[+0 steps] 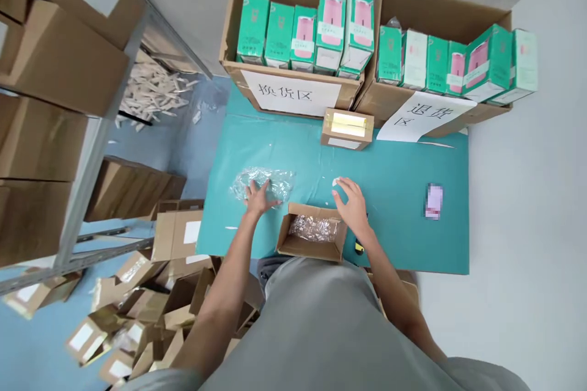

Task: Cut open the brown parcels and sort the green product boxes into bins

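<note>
My left hand point(257, 198) lies with its fingers spread on a crumpled sheet of clear plastic wrap point(283, 182) at the left of the green tabletop. Between the thumb and fingertips of my right hand point(352, 208) is a small white scrap point(335, 181), too small to name exactly. Between my two forearms, at the table's near edge, an open cardboard box point(309, 249) has more clear wrap point(314, 228) inside it. Beside my right wrist is a black and yellow tool point(359, 247), partly hidden by the forearm.
Two large cartons with paper signs, a left one point(236, 76) and a right one point(367, 95), hold several green product boxes. A small taped box point(347, 129) stands before them. A blurred pink item point(433, 201) lies right. Shelving and discarded cartons point(151, 305) are at left.
</note>
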`<state>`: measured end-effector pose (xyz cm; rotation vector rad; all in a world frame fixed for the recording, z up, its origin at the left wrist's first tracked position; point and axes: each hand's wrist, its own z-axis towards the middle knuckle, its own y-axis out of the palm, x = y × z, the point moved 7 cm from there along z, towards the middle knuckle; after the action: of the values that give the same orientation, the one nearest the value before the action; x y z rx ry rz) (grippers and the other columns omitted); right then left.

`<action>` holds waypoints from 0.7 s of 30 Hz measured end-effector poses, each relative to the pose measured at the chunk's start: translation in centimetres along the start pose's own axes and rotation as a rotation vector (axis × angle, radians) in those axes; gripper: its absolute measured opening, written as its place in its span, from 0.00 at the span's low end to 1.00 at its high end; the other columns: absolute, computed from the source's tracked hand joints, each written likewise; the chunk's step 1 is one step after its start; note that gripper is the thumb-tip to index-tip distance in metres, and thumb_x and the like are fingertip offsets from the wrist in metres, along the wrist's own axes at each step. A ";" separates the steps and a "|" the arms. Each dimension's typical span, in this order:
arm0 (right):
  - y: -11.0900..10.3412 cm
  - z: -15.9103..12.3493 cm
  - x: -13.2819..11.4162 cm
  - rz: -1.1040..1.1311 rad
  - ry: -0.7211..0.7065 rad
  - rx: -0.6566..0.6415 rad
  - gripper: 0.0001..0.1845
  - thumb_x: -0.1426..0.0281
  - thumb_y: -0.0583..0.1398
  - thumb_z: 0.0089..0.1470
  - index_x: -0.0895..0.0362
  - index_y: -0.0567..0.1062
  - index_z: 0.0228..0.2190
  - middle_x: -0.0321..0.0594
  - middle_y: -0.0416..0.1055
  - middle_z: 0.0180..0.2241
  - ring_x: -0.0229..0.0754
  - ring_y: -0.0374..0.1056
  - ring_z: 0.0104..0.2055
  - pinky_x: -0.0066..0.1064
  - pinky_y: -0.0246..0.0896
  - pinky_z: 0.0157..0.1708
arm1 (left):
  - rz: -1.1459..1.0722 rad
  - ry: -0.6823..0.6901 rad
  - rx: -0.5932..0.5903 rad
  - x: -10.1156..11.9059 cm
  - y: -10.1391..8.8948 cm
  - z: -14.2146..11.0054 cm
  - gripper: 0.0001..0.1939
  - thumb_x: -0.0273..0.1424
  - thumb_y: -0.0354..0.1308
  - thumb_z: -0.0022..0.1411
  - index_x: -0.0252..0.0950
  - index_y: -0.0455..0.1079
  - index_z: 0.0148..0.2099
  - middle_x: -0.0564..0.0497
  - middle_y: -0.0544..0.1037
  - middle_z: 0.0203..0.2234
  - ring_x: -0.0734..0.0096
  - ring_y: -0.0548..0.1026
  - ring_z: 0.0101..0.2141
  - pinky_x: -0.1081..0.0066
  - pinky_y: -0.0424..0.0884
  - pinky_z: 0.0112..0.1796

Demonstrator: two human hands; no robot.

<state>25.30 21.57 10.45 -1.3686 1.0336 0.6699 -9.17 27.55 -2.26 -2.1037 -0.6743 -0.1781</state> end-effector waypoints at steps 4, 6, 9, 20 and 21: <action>-0.3 -3.2 -0.7 0.022 0.064 -0.013 0.19 0.53 0.64 0.67 0.46 0.87 0.53 0.50 0.81 0.60 0.61 0.72 0.68 0.61 0.57 0.77 | -0.067 0.029 0.087 -1.7 1.0 -2.4 0.26 0.37 0.63 0.70 0.32 0.79 0.65 0.29 0.74 0.69 0.38 0.74 0.67 0.47 0.68 0.67; -0.1 -3.7 -1.8 0.054 0.070 -0.040 0.19 0.52 0.65 0.67 0.46 0.87 0.52 0.49 0.82 0.59 0.61 0.73 0.67 0.60 0.58 0.77 | -0.116 0.037 0.123 -1.6 0.2 -3.2 0.21 0.32 0.57 0.72 0.29 0.81 0.60 0.31 0.81 0.61 0.45 0.81 0.57 0.53 0.71 0.64; 0.5 -4.3 -3.8 0.109 0.059 -0.101 0.21 0.51 0.65 0.68 0.44 0.86 0.56 0.46 0.81 0.61 0.61 0.72 0.68 0.59 0.59 0.77 | -0.230 0.157 0.300 0.4 -3.3 -5.5 0.19 0.34 0.56 0.73 0.30 0.82 0.56 0.34 0.84 0.55 0.49 0.82 0.52 0.57 0.74 0.59; 1.8 -11.0 -9.1 0.191 -0.204 -0.202 0.32 0.57 0.74 0.61 0.44 0.80 0.64 0.43 0.74 0.69 0.56 0.69 0.73 0.49 0.66 0.73 | -0.264 0.933 0.271 10.7 -4.2 -24.0 0.10 0.36 0.67 0.69 0.41 0.81 0.51 0.39 0.75 0.68 0.42 0.71 0.68 0.42 0.68 0.69; 1.6 -11.3 -8.2 0.245 -0.185 -0.171 0.23 0.57 0.71 0.64 0.46 0.83 0.59 0.43 0.79 0.63 0.55 0.73 0.68 0.48 0.68 0.71 | -0.278 0.979 0.188 10.7 -3.2 -25.0 0.16 0.39 0.68 0.70 0.42 0.79 0.57 0.39 0.71 0.72 0.42 0.68 0.72 0.41 0.66 0.71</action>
<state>18.12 12.18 18.07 -1.3084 1.0212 1.0676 1.20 13.35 18.70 -1.4676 -0.3441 -1.1559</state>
